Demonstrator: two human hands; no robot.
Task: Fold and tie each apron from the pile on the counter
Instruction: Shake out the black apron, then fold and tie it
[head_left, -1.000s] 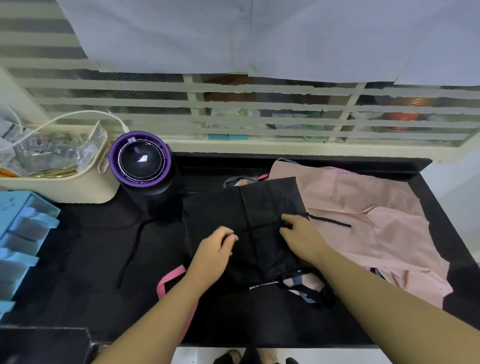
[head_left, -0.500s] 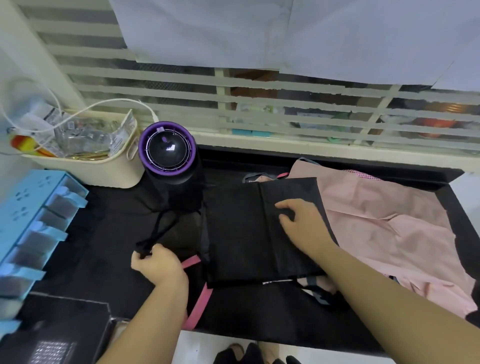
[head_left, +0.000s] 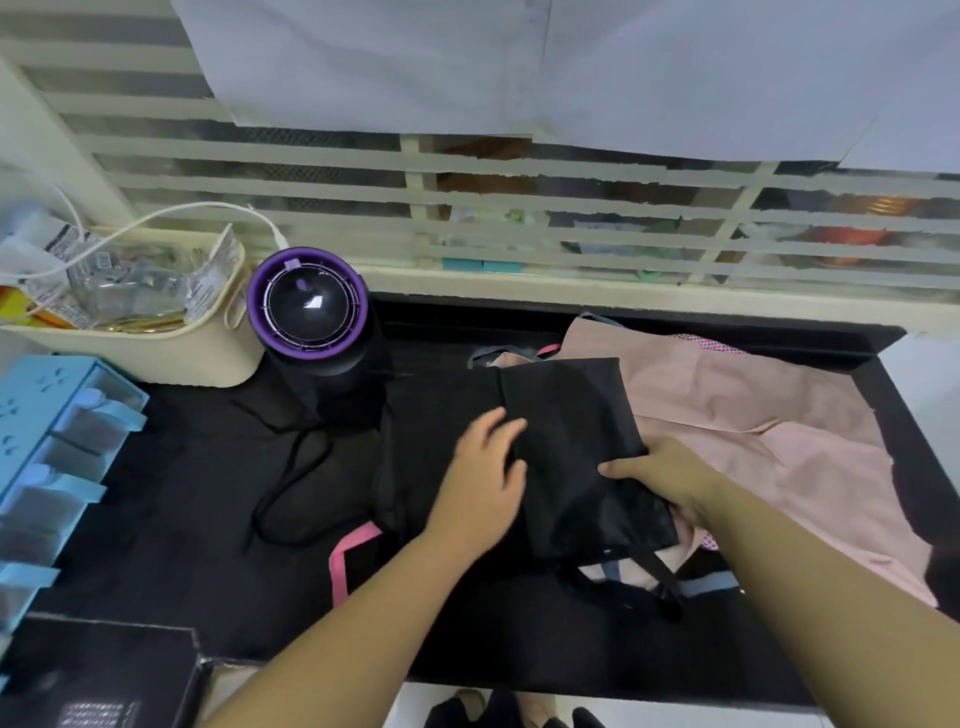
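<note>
Black apron (head_left: 571, 415) under left hand (head_left: 483, 483)

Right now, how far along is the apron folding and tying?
Done: the black fabric apron is folded into a compact panel. In hand: the left hand presses flat on it while the right hand has a grip on its right edge. Left: its thin black strap lies loose on the dark counter, untied, and the crumpled pink apron pile beside it is unfolded. No finished bundle is visible.
</note>
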